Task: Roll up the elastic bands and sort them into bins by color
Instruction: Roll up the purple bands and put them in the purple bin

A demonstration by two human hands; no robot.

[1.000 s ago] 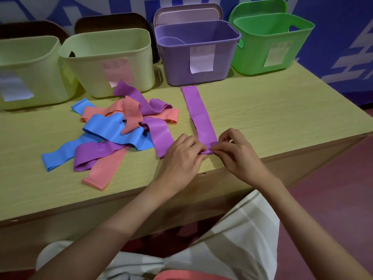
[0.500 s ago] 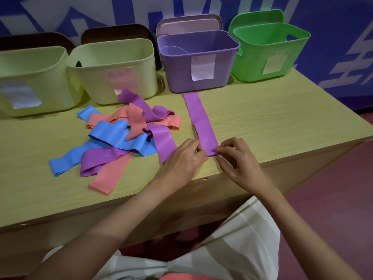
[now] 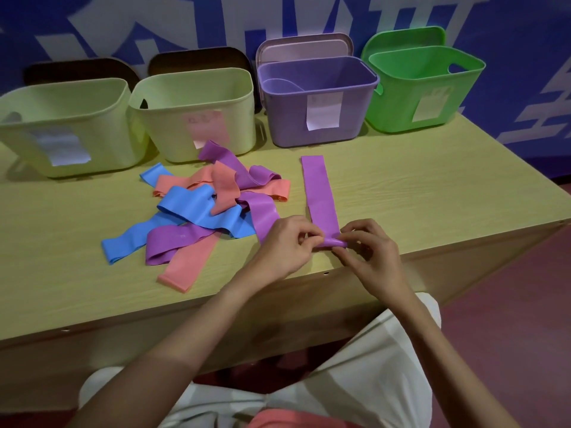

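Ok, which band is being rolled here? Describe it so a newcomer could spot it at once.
Find the purple bin, third from the left in the row at the back of the table. In front of it one purple band lies straight and alone, its near end pinched by the left hand and right hand. The other bands lie tangled in a heap.

a single head-worn camera looks forward and down, close over the bench [image 3: 432, 193], facing bins along its far edge.

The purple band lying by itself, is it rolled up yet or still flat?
Barely started. The purple band lies flat toward the purple bin; only its near end curls into a small roll, pinched by the left hand and right hand.
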